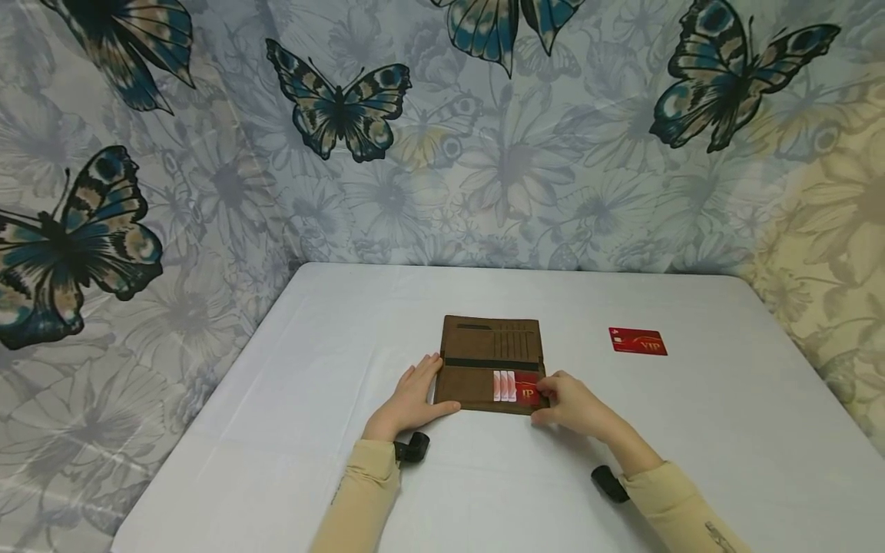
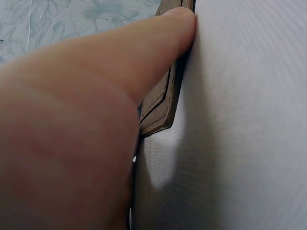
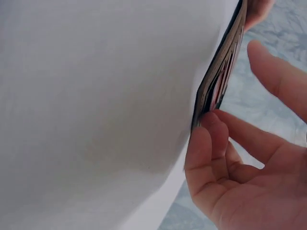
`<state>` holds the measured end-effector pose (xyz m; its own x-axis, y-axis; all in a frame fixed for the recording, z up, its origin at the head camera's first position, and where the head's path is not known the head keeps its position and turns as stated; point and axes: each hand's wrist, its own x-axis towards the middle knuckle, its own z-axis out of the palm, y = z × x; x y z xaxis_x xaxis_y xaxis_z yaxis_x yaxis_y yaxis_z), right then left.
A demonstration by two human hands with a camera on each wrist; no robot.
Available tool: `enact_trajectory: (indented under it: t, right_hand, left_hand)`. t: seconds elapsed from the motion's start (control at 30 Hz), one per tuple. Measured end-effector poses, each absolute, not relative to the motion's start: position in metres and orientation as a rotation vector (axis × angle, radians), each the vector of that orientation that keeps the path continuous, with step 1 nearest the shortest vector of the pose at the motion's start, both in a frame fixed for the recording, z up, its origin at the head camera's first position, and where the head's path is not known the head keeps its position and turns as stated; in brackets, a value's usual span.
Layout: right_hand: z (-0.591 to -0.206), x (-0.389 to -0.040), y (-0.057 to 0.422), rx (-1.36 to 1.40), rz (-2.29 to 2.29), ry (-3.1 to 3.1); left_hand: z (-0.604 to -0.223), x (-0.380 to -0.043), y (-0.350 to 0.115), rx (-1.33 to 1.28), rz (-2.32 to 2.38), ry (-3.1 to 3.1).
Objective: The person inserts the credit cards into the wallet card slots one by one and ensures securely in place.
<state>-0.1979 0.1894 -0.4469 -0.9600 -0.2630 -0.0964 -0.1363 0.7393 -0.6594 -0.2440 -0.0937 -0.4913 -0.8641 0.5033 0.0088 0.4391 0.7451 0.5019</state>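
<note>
A brown wallet [image 1: 489, 342] lies unfolded on the white table, with slots in its upper half. In its lower half, a red card [image 1: 527, 386] and several pale card edges [image 1: 505, 385] sit side by side. My left hand [image 1: 409, 401] rests with straight fingers along the wallet's left side, its thumb [image 2: 180, 26] on the near edge. At the wallet's right edge, my right hand [image 1: 570, 401] pinches the red card's outer end with curled fingers [image 3: 218, 136]. Part of that card is hidden under the fingertips.
Another red card [image 1: 638, 341], marked VIP, lies apart on the table [image 1: 346, 330] to the right. Butterfly-patterned cloth [image 1: 512, 153] hangs behind and at both sides. A black wrist camera [image 1: 413, 447] is strapped to the left wrist, another [image 1: 610, 484] to the right.
</note>
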Motion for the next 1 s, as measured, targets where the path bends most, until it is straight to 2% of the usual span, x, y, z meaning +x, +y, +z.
enact_trajectory:
  t: [0.5,1.0]
  right_hand:
    - [-0.4453,-0.1991,0.1866,-0.218,-1.038,2.766]
    - [-0.4458,-0.1957,0.1859,-0.309,-1.032,2.769]
  left_hand:
    - [-0.4904,-0.2444,-0.0937,0.768,0.762,2.814]
    - [-0.4856,-0.2418,-0.0935,0.777,0.779,2.803]
